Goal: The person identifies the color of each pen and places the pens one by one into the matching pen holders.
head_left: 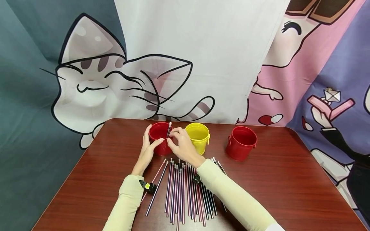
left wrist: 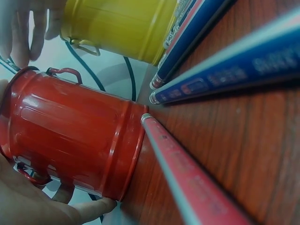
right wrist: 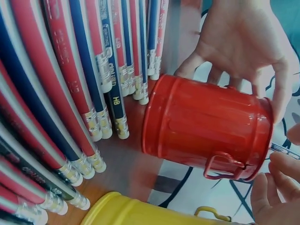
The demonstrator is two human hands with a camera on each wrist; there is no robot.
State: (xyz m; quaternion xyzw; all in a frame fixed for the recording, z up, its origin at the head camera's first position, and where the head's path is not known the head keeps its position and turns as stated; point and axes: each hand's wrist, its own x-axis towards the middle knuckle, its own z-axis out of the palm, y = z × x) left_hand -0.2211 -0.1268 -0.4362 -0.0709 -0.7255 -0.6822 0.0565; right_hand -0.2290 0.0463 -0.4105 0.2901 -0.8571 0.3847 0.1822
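My left hand (head_left: 146, 152) holds the left red bucket (head_left: 162, 150), its thumb at the rim and its fingers round the far side. Over that bucket's right rim, my right hand (head_left: 184, 147) pinches a dark pencil (head_left: 169, 130). The pencil stands nearly upright with its eraser end up; its lower part is hidden in the bucket. In the right wrist view, a short piece of the pencil (right wrist: 284, 150) shows between the right fingers and the rim.
A yellow bucket (head_left: 199, 147) stands just right of the hands, and another red bucket (head_left: 240, 150) farther right. Several pink, blue and black pencils (head_left: 175, 192) lie in a spread row on the brown table (head_left: 95, 179), eraser ends toward the buckets. A printed cloth (head_left: 219, 57) hangs behind.
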